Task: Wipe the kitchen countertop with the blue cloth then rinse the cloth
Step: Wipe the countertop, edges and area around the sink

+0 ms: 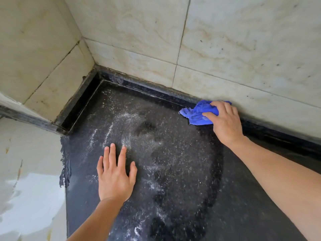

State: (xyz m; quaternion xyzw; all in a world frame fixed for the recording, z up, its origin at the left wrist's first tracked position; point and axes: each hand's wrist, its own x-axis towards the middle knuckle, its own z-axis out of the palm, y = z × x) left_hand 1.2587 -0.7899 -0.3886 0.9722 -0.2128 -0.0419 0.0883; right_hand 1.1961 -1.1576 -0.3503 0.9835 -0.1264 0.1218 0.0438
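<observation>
Right hand (225,122) grips crumpled blue cloth (198,113) against back edge of black speckled stone table (182,171); left hand (115,174) lies flat, fingers spread, near left edge.

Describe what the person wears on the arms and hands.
Nothing shows on either. The left hand and right hand are bare: no gloves, rings or watch in view. The left forearm and right forearm are bare too, with no sleeve in the frame.

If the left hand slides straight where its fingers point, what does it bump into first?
Most likely the raised black ledge at the back of the countertop, under the tiled wall. Nothing else stands between it and the left hand.
</observation>
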